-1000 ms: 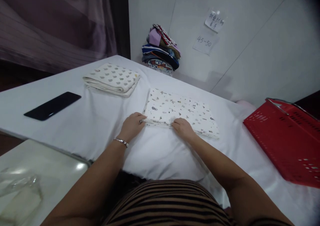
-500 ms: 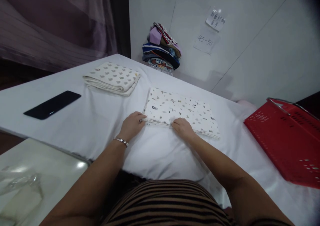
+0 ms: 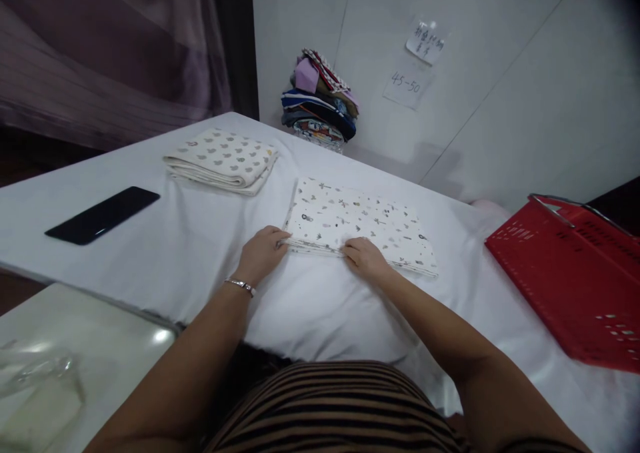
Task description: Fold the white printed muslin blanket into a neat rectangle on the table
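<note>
A white cloth [image 3: 357,219] with small printed figures lies folded in flat layers on the white-covered table [image 3: 205,253]. At its near left corner, my left hand [image 3: 263,251] pinches the layered edge; a bracelet circles that wrist. My right hand [image 3: 364,255] grips the same near edge around its middle, fingers closed over the layers. The fingertips of both hands are partly hidden by the fabric. Further back on the left rests a second folded cloth [image 3: 223,158], cream with grey prints, touched by neither hand.
A black phone-like slab [image 3: 103,215] lies at the left. To the right stands a red plastic basket [image 3: 565,279] with metal handles. Behind the table is a stack of folded clothes [image 3: 320,99] by the wall. A pale surface with clear plastic [image 3: 45,373] sits at lower left.
The view has shifted very slightly. Both hands keep their hold on the near edge of the cloth, and nothing else has visibly moved.
</note>
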Demonstrator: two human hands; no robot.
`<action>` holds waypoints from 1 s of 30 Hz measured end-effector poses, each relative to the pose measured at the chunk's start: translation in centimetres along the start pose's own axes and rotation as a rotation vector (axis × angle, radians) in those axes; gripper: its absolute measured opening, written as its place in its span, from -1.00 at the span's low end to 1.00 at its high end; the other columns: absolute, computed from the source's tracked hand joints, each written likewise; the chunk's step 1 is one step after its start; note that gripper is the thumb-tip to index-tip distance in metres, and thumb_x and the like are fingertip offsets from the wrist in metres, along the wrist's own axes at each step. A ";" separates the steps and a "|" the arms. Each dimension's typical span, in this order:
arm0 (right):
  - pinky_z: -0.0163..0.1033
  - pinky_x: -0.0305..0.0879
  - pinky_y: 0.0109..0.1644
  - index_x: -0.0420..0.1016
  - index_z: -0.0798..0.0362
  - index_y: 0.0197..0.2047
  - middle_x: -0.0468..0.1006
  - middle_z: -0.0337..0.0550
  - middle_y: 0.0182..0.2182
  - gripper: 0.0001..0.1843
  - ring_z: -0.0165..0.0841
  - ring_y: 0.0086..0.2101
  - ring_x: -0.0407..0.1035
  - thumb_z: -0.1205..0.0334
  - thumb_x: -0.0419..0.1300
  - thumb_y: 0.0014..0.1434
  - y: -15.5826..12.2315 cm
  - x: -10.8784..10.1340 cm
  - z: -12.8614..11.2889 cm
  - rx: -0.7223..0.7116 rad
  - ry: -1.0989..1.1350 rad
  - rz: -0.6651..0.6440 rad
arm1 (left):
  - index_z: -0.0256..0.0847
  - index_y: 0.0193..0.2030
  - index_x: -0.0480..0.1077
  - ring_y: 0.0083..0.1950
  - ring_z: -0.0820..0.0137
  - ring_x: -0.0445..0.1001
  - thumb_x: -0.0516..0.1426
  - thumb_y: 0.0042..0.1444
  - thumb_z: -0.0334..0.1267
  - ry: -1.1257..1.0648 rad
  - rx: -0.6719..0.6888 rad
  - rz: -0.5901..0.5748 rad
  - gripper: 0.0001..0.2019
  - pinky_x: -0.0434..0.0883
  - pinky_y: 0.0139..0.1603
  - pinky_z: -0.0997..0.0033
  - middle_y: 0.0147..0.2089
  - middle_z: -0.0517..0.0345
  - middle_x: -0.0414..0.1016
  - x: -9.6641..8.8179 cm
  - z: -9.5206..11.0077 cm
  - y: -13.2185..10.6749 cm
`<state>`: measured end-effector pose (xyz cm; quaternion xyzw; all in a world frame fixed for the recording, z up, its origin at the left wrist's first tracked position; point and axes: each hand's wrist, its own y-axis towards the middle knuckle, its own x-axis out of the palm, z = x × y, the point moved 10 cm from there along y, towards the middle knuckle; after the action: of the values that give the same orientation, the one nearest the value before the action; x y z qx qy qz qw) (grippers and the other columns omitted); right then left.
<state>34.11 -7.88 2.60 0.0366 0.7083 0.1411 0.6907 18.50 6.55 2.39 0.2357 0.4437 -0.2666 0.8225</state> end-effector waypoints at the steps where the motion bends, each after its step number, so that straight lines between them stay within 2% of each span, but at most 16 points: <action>1: -0.17 0.16 -0.09 0.44 0.08 -0.10 0.44 -0.01 -0.14 -0.76 -0.26 -0.15 0.26 0.32 0.00 0.22 0.0 0.0 0.0 0.005 -0.003 -0.005 | -0.02 -0.09 0.43 -0.03 0.40 0.38 -0.03 0.09 -0.23 0.002 0.005 -0.005 -0.70 0.34 -0.16 0.45 -0.03 0.25 0.41 0.0 0.1 0.0; 6: -0.17 0.17 -0.09 0.43 0.09 -0.08 0.45 0.00 -0.14 -0.74 -0.25 -0.16 0.28 0.35 -0.01 0.22 0.1 0.2 0.0 0.031 -0.050 -0.026 | -0.04 -0.06 0.42 0.01 0.37 0.36 -0.03 0.09 -0.24 0.036 0.045 -0.021 -0.68 0.33 -0.10 0.43 -0.02 0.21 0.41 0.0 0.5 -0.1; 11: -0.18 0.23 -0.08 0.43 0.12 -0.04 0.46 0.01 -0.11 -0.68 -0.25 -0.15 0.30 0.44 -0.02 0.18 -0.2 0.3 0.4 0.013 -0.041 -0.013 | -0.02 -0.04 0.41 0.00 0.36 0.36 -0.04 0.11 -0.21 0.099 0.065 -0.036 -0.68 0.34 -0.12 0.41 -0.04 0.19 0.42 -0.1 0.3 0.0; 16: -0.17 0.24 -0.06 0.43 0.12 -0.03 0.47 -0.01 -0.10 -0.67 -0.25 -0.14 0.31 0.41 -0.03 0.19 -0.5 0.3 0.4 0.007 -0.016 0.013 | -0.04 0.01 0.37 0.00 0.34 0.34 -0.08 0.15 -0.23 0.197 0.149 -0.067 -0.66 0.33 -0.11 0.39 -0.03 0.15 0.42 0.0 0.8 -0.3; 22: -0.16 0.22 -0.08 0.44 0.12 -0.04 0.47 -0.01 -0.10 -0.71 -0.24 -0.13 0.30 0.36 -0.02 0.23 -0.7 0.9 0.2 0.092 -0.038 0.028 | -0.06 0.08 0.31 0.03 0.27 0.33 -0.08 0.17 -0.12 0.348 0.258 -0.102 -0.63 0.34 -0.08 0.32 0.09 0.07 0.33 0.4 1.8 -0.8; 25: -0.16 0.20 -0.07 0.43 0.10 -0.04 0.46 -0.01 -0.09 -0.72 -0.25 -0.11 0.29 0.36 -0.02 0.25 -0.7 0.8 0.2 0.128 -0.040 0.044 | -0.07 0.08 0.30 0.09 0.21 0.30 -0.07 0.17 -0.11 0.433 0.317 -0.079 -0.63 0.33 -0.04 0.24 0.15 0.01 0.28 0.3 2.0 -0.5; 27: -0.17 0.20 -0.07 0.44 0.07 -0.05 0.47 -0.03 -0.09 -0.72 -0.27 -0.11 0.29 0.36 -0.01 0.25 -0.7 0.8 0.4 0.147 -0.022 0.036 | -0.10 0.06 0.31 0.13 0.14 0.25 -0.04 0.15 -0.18 0.497 0.381 -0.034 -0.65 0.30 0.00 0.16 0.20 -0.03 0.23 0.1 2.8 -0.4; 30: -0.20 0.21 -0.06 0.44 0.07 -0.05 0.47 -0.07 -0.08 -0.72 -0.28 -0.12 0.30 0.37 0.01 0.22 -0.6 0.5 0.8 0.171 0.008 0.019 | -0.17 0.12 0.24 0.19 0.11 0.19 -0.01 0.12 -0.27 0.521 0.497 0.005 -0.60 0.22 0.06 0.09 0.23 -0.07 0.20 0.4 5.2 -0.7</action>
<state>34.95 -8.25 1.96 0.1015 0.7200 0.0869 0.6810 21.38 2.66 4.52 0.4894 0.5596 -0.2954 0.6001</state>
